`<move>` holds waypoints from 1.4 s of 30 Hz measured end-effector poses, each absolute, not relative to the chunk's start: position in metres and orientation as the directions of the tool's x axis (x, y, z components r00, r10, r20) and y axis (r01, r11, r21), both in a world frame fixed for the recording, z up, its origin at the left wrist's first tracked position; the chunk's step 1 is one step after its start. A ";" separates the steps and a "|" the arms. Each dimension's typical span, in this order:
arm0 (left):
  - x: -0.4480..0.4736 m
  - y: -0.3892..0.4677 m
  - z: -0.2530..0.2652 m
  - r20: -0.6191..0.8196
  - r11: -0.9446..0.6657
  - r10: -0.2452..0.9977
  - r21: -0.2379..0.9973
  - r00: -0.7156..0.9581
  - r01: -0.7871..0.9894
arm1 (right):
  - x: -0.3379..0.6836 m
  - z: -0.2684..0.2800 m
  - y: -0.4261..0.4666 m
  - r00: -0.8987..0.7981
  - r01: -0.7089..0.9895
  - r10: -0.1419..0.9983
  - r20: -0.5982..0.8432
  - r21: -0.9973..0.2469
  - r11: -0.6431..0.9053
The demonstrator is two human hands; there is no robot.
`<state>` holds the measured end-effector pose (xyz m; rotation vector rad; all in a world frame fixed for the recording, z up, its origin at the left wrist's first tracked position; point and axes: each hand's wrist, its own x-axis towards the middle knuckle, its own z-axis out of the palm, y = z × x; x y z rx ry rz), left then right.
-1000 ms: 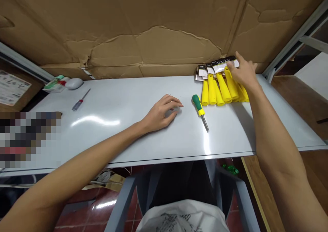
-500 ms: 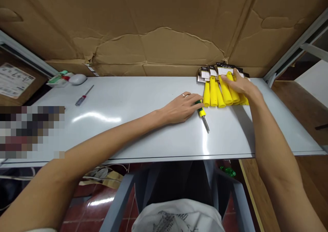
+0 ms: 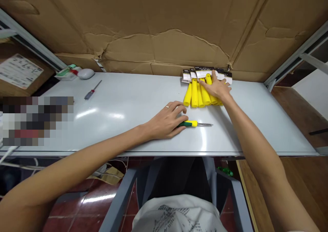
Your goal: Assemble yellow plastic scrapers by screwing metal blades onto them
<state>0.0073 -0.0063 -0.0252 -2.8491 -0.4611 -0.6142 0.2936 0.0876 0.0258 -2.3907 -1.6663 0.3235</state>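
My left hand [image 3: 169, 118] rests on the table at the middle, its fingers curled round the green end of a screwdriver [image 3: 194, 123]. The screwdriver lies nearly level, its yellow collar and metal shaft pointing right. Several yellow tapered plastic tubes [image 3: 194, 93] lie side by side near the back of the table, their open ends toward me. Black-and-white printed cards [image 3: 203, 71] lie at their far ends. Spread over the right part of this bunch is my right hand [image 3: 217, 88], fingers apart and touching the tubes. It hides some of them.
A second screwdriver [image 3: 92, 90] lies on the white table [image 3: 133, 95] at the left. Behind it are a white computer mouse [image 3: 86, 73] and a small clear box [image 3: 67, 73]. A cardboard sheet [image 3: 164, 47] stands along the back; a labelled carton [image 3: 20, 71] sits far left.
The yellow tubes and cards have slid left along with my right hand. My left hand has drawn back left and nearer, and the screwdriver has swung from pointing toward me to pointing right.
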 end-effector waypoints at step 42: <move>0.007 0.117 -0.045 0.338 -0.734 0.679 0.319 0.652 0.600 | 0.260 -0.004 0.055 -0.099 0.979 0.985 0.142 -0.165 0.122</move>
